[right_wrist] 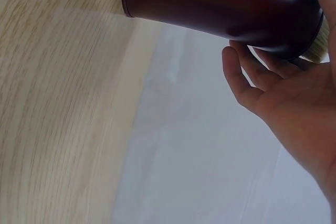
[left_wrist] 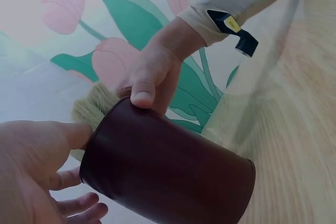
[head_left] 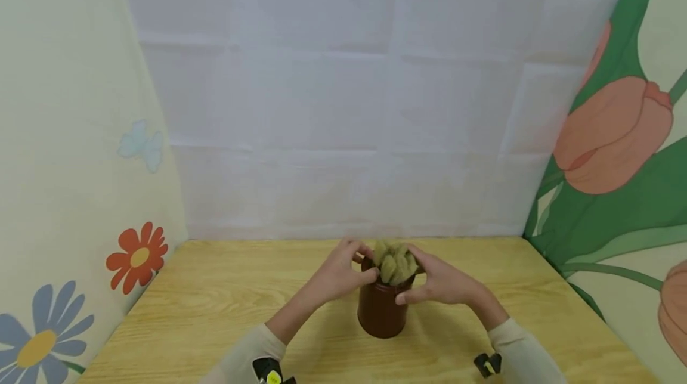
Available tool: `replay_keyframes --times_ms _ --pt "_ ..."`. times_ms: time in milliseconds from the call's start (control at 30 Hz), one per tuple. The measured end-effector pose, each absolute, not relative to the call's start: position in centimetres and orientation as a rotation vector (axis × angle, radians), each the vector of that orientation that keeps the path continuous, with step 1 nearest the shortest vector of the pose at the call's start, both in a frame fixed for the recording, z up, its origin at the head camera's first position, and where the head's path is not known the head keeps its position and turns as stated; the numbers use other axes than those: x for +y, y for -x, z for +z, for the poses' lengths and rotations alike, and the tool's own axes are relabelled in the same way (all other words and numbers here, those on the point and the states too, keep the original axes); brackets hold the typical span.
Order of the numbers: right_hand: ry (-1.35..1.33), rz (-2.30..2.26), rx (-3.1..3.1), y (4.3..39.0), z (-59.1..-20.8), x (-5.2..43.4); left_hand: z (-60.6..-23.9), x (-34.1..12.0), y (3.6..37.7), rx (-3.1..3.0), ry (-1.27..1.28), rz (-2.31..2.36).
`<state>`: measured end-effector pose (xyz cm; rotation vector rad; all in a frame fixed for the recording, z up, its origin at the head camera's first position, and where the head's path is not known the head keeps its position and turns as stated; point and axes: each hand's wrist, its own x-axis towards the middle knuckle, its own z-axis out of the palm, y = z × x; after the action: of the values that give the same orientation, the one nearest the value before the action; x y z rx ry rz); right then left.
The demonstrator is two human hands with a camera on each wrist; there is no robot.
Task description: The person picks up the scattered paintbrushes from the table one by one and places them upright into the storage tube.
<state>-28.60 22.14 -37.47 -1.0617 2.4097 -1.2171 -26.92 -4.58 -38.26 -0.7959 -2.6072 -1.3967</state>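
Note:
A dark brown cylindrical pot [head_left: 382,311] with a smooth, leather-like surface stands on the table. Tan bristly tufts [head_left: 396,265] bunch up out of its mouth; whatever lies below them is hidden inside. My left hand [head_left: 343,271] is at the left of the rim, its thumb by the bristles [left_wrist: 94,106] and its other fingers loosely bent and spread. From the other side my right hand [head_left: 437,279] holds the pot near the rim. Its thumb [left_wrist: 143,93] lies on the outer wall, and its bent fingers [right_wrist: 257,74] reach around the far side.
The light wood-grain table [head_left: 241,288] runs back to a creased white sheet [head_left: 343,104]. Side walls carry painted flowers [head_left: 617,133]. Each sleeve has a black strap [head_left: 488,365] with a yellow mark at the wrist.

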Motion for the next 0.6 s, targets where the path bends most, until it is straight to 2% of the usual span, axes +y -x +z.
replay_keyframes --times_ms 600 --pt "1.069 -1.199 2.446 28.6 -37.3 22.2 -37.5 -5.9 27.0 -2.574 0.874 -1.321"
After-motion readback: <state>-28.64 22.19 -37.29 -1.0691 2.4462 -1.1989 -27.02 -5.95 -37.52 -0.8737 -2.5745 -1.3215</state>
